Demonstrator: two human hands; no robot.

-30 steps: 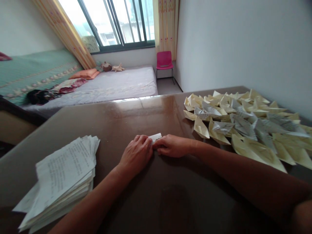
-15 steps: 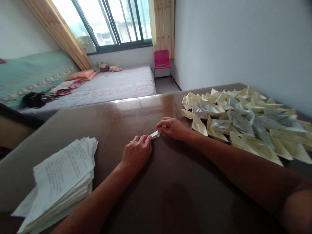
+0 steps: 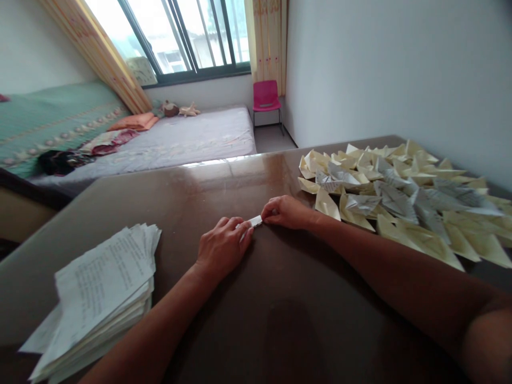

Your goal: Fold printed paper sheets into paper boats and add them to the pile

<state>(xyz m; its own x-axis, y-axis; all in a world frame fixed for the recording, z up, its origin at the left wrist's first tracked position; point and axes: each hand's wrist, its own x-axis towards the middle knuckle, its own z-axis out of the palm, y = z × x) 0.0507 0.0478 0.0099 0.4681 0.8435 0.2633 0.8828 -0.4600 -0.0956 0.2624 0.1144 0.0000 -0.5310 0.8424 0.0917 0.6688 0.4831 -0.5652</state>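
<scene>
A small folded piece of white paper (image 3: 254, 221) lies on the brown table (image 3: 280, 298) between my two hands. My left hand (image 3: 222, 248) rests palm down over its left part, fingers curled and pressed on it. My right hand (image 3: 288, 212) pinches its right end with fingers closed. Most of the paper is hidden under the hands.
A thick stack of printed sheets (image 3: 96, 290) sits at the table's near left. A heap of several folded paper boats (image 3: 400, 194) covers the right side. Beyond the table are a bed (image 3: 168, 141), a pink chair (image 3: 265, 97) and a window.
My right hand lifted away from the left and has come back down onto the paper's right end. My left hand has stayed pressed on the paper.
</scene>
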